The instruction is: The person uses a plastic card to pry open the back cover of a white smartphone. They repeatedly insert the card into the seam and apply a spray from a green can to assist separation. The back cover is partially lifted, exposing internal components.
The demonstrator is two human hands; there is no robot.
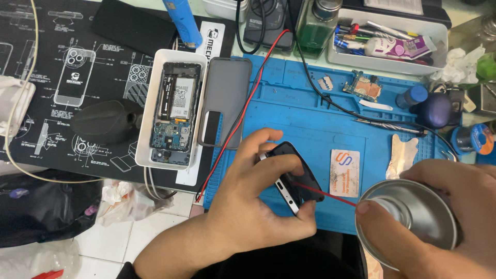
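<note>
Your left-hand fingers (281, 168) pinch a black phone frame (294, 175) by its edges, tilted above the blue repair mat (310, 124). Your right hand (444, 217) wraps a silver spray can (408, 219), forefinger on the nozzle; its thin red straw (325, 194) reaches the frame. An orange-and-white card (344, 166) lies just beside. An opened phone (176, 111) rests in a white tray (147, 103) on the counter. Red and black wires (243, 108) cross the mat.

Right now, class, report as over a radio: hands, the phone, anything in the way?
Left hand grips phone, port end up. Right hand holds spray can, finger on nozzle; red straw aimed at phone edge. Card on blue mat beside; nothing blocking.
</note>
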